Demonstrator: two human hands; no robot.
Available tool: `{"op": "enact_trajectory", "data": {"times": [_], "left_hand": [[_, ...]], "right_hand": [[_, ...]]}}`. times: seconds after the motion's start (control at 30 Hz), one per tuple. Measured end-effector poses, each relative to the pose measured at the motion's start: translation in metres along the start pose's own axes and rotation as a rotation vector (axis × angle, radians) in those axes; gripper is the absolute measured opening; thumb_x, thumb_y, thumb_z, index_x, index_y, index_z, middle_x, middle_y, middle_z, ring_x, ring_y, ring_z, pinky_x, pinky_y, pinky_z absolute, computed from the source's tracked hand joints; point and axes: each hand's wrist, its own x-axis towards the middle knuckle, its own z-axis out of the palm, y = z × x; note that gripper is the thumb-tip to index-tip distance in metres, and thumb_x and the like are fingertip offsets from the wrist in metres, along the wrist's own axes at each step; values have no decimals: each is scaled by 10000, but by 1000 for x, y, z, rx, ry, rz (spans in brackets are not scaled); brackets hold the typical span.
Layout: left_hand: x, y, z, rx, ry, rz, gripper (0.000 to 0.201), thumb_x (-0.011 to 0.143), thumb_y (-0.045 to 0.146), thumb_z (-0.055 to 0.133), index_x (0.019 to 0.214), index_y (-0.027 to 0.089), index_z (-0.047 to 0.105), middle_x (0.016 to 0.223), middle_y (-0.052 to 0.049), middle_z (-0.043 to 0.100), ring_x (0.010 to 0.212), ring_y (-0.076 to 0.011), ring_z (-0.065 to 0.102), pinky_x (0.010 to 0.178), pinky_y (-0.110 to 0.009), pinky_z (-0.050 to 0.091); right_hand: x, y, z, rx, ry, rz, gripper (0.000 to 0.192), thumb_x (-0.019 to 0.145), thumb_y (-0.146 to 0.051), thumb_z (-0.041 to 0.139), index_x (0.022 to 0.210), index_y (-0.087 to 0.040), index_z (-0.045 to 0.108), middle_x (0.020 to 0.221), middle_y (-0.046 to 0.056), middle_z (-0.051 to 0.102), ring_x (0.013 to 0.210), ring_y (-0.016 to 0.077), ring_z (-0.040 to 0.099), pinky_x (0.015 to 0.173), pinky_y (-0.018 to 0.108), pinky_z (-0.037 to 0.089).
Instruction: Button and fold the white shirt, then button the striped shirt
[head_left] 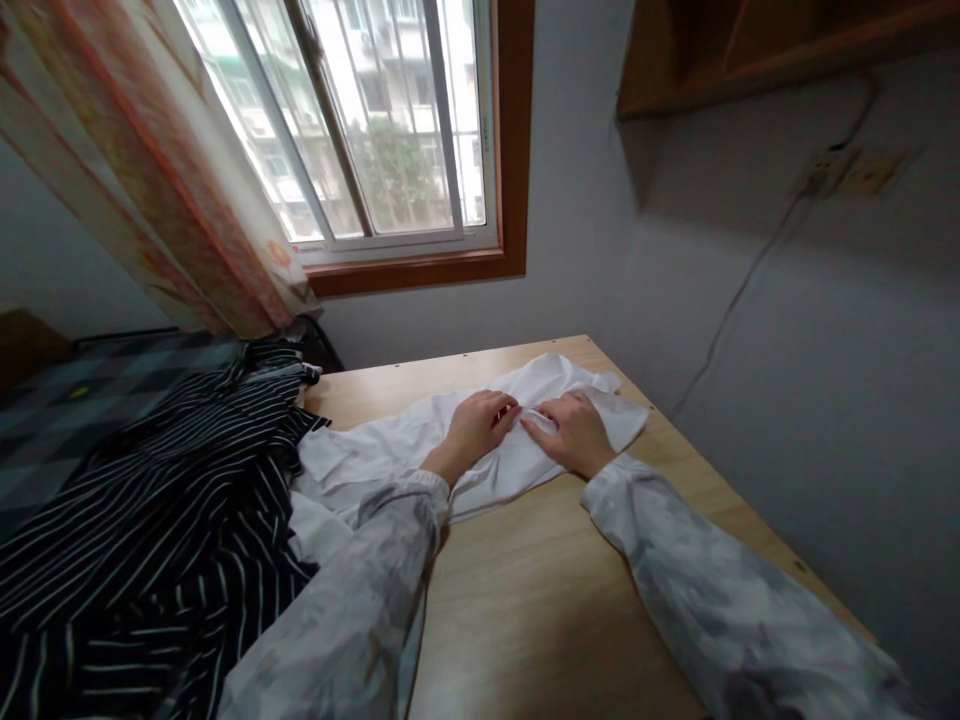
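A crumpled white garment (405, 430) lies spread across the far part of the wooden table; its exact kind cannot be made out. My left hand (480, 425) is closed on its fabric near the middle, with thumb and fingers drawn together. Just to the right, my right hand (571, 430) grips the same garment, its thumb pointing toward the left hand. A small fold of cloth shows between the two hands. My fingertips are partly hidden by the cloth and the backs of the hands.
Black clothing with white stripes (165, 480) is heaped at the left, over a checked bedspread (45, 430) and against the table (525, 600). A curtain (172, 170) hangs beside the window (390, 130). On the right wall, a cord (731, 310) runs down from a socket (829, 172) below a wooden shelf (675, 95).
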Motion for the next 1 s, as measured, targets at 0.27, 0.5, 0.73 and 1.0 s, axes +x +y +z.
{"op": "enact_trajectory", "data": {"times": [0.27, 0.5, 0.73, 1.0], "left_hand": [[-1, 4, 0, -192, -43, -99, 274, 1038, 408, 615, 1078, 214, 804, 681, 13, 654, 596, -138, 516, 636, -259, 338], [2, 5, -1, -488, -26, -122, 260, 983, 433, 679, 963, 194, 781, 780, -15, 669, 679, -141, 531, 631, -239, 381], [8, -5, 4, -781, -185, -291, 346, 907, 519, 728, 901, 173, 728, 632, 46, 517, 566, -107, 395, 530, -228, 296], [-1, 11, 0, -648, -79, -236, 285, 932, 453, 705, 902, 169, 717, 694, 8, 594, 590, -105, 477, 535, -215, 356]], "right_hand": [[-1, -3, 10, 44, 11, 39, 171, 1062, -314, 683, 942, -229, 770, 922, 67, 790, 961, 268, 679, 910, 417, 403], [0, -4, 7, 90, -20, 2, 188, 1063, -253, 646, 895, -236, 729, 924, 62, 792, 955, 265, 661, 918, 415, 409], [0, -4, 4, 145, -60, -55, 200, 1066, -194, 611, 941, -243, 759, 987, 57, 800, 981, 263, 652, 989, 436, 416], [1, 0, 3, 147, -117, -104, 244, 1078, -209, 592, 882, -233, 735, 898, 49, 739, 928, 247, 623, 963, 408, 426]]}}
